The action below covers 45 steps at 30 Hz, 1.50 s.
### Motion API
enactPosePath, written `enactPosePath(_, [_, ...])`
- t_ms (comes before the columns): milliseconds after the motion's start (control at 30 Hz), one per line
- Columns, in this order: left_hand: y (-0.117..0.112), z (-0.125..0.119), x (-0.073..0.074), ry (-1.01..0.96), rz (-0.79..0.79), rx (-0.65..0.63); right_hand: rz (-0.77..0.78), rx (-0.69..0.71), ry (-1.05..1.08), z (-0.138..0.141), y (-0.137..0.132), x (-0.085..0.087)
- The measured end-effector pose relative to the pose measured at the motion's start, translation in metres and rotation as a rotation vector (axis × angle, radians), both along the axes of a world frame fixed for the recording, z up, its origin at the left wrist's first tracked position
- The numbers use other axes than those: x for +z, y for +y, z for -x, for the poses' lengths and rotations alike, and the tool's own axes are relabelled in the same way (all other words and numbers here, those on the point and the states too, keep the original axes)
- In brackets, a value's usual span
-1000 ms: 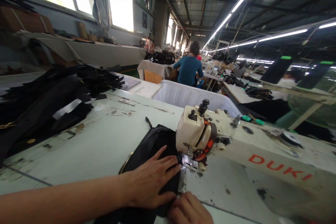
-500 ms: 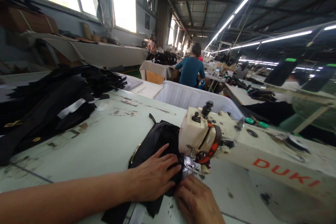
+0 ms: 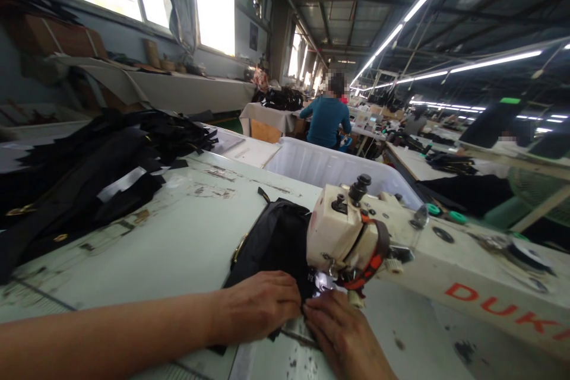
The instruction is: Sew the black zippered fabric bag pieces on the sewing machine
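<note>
A black fabric piece (image 3: 276, 240) with a gold zipper along its left edge lies on the pale sewing table, its right side under the head of the sewing machine (image 3: 345, 231). My left hand (image 3: 265, 306) rests across the near part of the cloth, fingers curled and closed on it. Close to the lit presser foot (image 3: 324, 282), my right hand (image 3: 341, 323) pinches the fabric's near edge. The fingertips of both hands almost meet there. Part of the cloth is hidden beneath my left hand and forearm.
Black fabric pieces with gold zippers form a pile (image 3: 102, 160) on the left of the table (image 3: 191, 231). Beyond the table stands a white plastic bin (image 3: 307, 157). Farther back, a person in a blue top (image 3: 328, 122) sits facing away. The machine's arm (image 3: 490, 285) extends right.
My left hand has gone from spread fingers flat on the cloth to curled fingers gripping near its edge. The fabric has turned slightly, and my right hand stays beside the presser foot.
</note>
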<state>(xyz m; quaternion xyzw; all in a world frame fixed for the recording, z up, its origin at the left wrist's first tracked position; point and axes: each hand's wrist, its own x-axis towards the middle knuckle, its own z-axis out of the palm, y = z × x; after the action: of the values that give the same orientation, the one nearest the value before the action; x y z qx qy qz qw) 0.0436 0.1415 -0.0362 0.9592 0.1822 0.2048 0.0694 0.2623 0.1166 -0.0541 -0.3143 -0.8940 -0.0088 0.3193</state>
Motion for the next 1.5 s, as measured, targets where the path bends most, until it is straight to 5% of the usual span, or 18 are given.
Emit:
enactPosePath(467, [0.036, -0.005, -0.005, -0.007, 0.047, -0.008, -0.175, -0.296, 0.01, -0.002, 0.012, -0.024])
enactPosePath(733, [0.053, 0.003, 0.009, -0.002, 0.055, 0.02, -0.004, -0.242, -0.127, -0.018, 0.006, -0.017])
enactPosePath(933, [0.088, 0.036, 0.018, 0.165, 0.043, 0.282, -0.02, -0.231, -0.088, -0.015, 0.004, -0.012])
enactPosePath(1100, [0.026, 0.032, 0.012, 0.341, 0.013, 0.629, 0.037, -0.338, -0.137, -0.021, -0.011, 0.002])
enactPosePath(1233, [-0.03, 0.023, 0.026, 0.535, 0.026, 0.766, 0.119, -0.44, -0.142, -0.027, -0.042, 0.007])
enactPosePath(1500, [-0.074, 0.0, 0.035, 0.283, 0.196, 0.36, -0.089, -0.577, -0.119, -0.033, -0.101, -0.011])
